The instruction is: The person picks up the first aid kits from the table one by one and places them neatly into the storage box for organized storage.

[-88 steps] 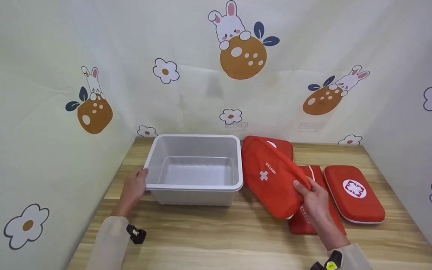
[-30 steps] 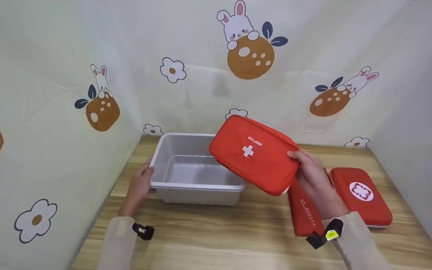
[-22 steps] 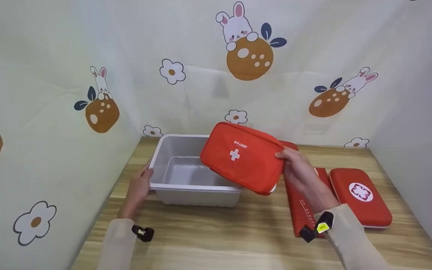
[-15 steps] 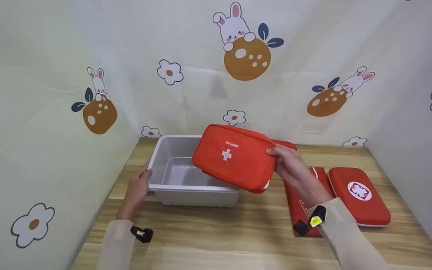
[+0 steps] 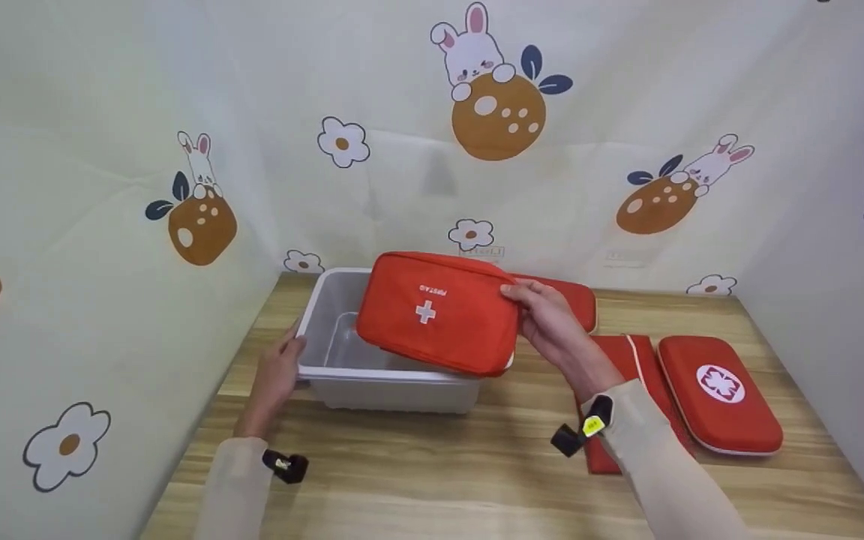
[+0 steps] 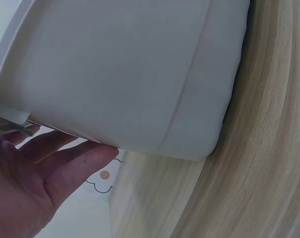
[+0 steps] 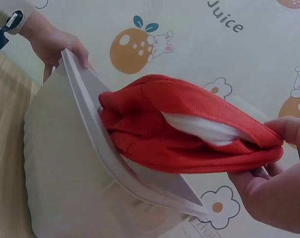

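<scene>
In the head view my right hand (image 5: 552, 319) pinches the right end of a red fabric first-aid pouch (image 5: 462, 322) with a white cross. The pouch hangs tilted over the right part of a light grey plastic bin (image 5: 402, 394), overlapping its front rim in this view. From the right wrist view, the side of the pouch (image 7: 189, 134) shows folds and a white strip, with thumb and fingers at its near end. My left hand (image 5: 280, 375) holds the bin's left rim, thumb on top; the left wrist view shows its fingers against the outer wall (image 6: 115, 74).
Right of the bin stand a red case (image 5: 580, 300) at the back, partly hidden, a flat red pouch (image 5: 646, 375) partly under my right forearm, and a red hard case (image 5: 724, 420) with a white emblem. Printed cloth walls (image 5: 372, 75) enclose the wooden table (image 5: 402, 480).
My right hand has lifted the first-aid pouch from among the red cases and moved it left over the bin. My left hand stays on the bin's rim.
</scene>
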{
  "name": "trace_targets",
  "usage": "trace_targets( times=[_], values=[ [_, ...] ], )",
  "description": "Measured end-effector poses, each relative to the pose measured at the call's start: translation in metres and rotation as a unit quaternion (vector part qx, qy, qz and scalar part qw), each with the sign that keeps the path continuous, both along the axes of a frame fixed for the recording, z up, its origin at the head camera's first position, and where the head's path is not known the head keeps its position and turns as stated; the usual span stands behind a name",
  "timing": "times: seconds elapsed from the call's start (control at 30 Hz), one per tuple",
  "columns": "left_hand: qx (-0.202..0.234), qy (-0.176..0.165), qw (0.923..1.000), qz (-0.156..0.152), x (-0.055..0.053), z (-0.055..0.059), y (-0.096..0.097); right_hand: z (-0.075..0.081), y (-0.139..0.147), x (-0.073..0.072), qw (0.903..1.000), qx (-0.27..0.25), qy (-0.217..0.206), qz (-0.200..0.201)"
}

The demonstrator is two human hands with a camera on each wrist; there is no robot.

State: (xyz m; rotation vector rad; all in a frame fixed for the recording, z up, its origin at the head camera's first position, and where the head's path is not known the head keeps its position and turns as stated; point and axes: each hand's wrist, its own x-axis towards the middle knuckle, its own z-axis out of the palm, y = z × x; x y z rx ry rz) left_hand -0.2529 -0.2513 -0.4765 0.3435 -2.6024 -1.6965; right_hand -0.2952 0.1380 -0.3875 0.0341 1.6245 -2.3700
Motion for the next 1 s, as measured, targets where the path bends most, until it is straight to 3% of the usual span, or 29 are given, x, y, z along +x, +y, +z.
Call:
trace_targets(
  times=[0.43,1.0],
  values=[
    [0.017,-0.008,0.9998,0.002,0.002,-0.001,0.002,-0.001,-0.039,-0.021,0.9984,0.048,-0.015,-0.028],
    [-0.011,0.011,0.9999,-0.005,-0.001,-0.001,-0.001,-0.024,-0.07,-0.027,0.9949,0.076,-0.056,-0.034]
  ],
)
